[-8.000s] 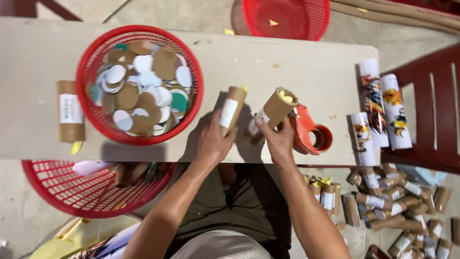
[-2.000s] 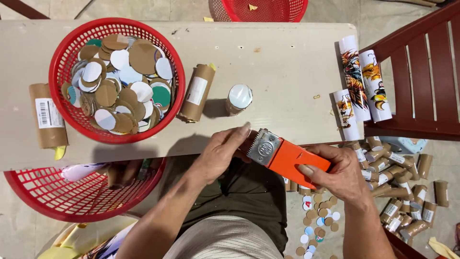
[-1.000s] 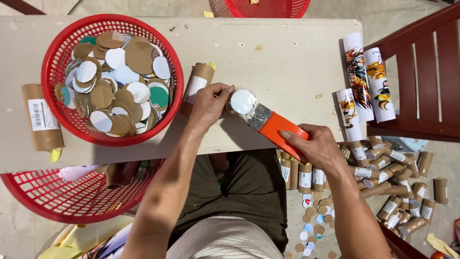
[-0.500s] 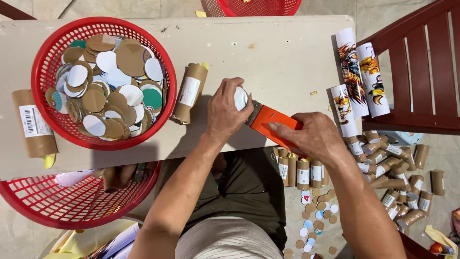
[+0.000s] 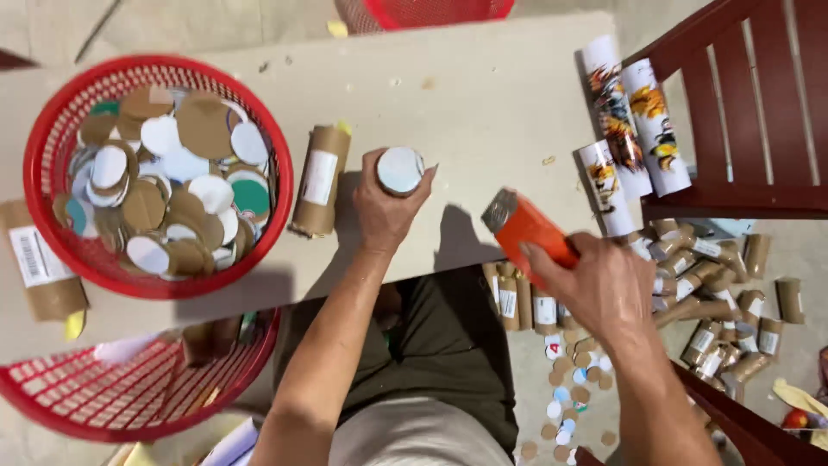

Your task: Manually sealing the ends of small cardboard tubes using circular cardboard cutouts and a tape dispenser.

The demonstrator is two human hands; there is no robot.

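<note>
Right hand (image 5: 604,289) has drawn the gripped orange tool (image 5: 528,231) clear; left hand (image 5: 384,211) stays clasped round the upright capped tube (image 5: 401,171); capping stroke looks finished

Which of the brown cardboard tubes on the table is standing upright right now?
The tube gripped by the left hand, its white-capped end facing up. The tube beside the red basket and the one at the table's left edge lie on their sides.
</note>
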